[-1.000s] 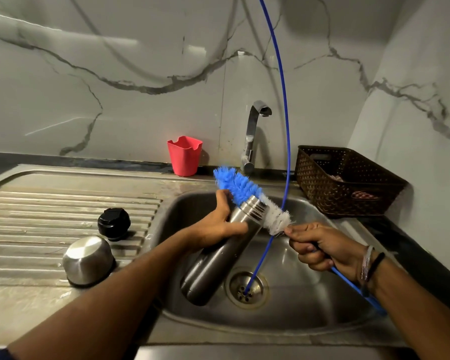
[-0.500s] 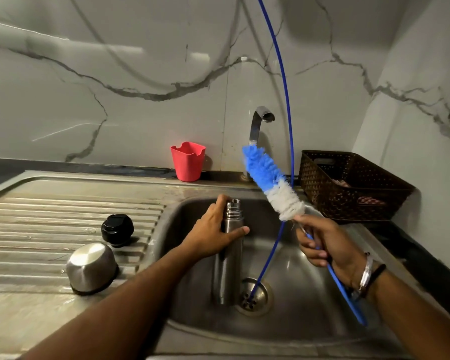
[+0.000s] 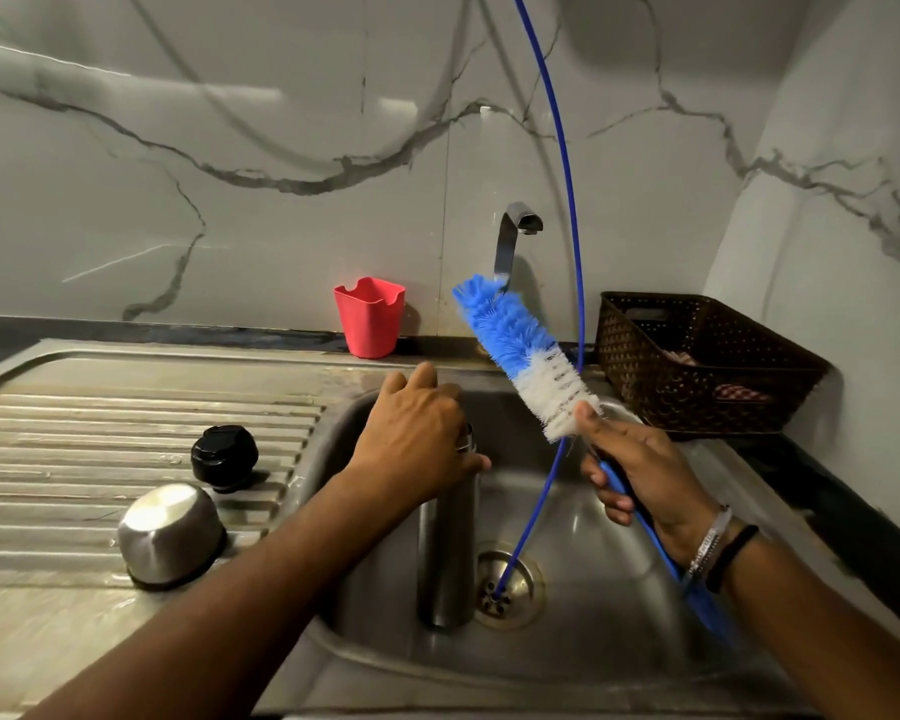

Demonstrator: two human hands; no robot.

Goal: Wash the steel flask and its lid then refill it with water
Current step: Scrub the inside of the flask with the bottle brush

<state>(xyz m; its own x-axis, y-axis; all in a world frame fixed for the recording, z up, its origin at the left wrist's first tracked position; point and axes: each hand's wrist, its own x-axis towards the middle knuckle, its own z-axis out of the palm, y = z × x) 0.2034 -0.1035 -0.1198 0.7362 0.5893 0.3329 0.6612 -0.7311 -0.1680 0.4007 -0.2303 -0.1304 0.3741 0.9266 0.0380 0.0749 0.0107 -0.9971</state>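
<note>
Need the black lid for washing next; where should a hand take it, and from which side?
Grip the black lid around its faceted rim, coming from above. It sits flat on the ribbed drainboard, apart from the steel cup, so its sides look free for a pinch.
</note>
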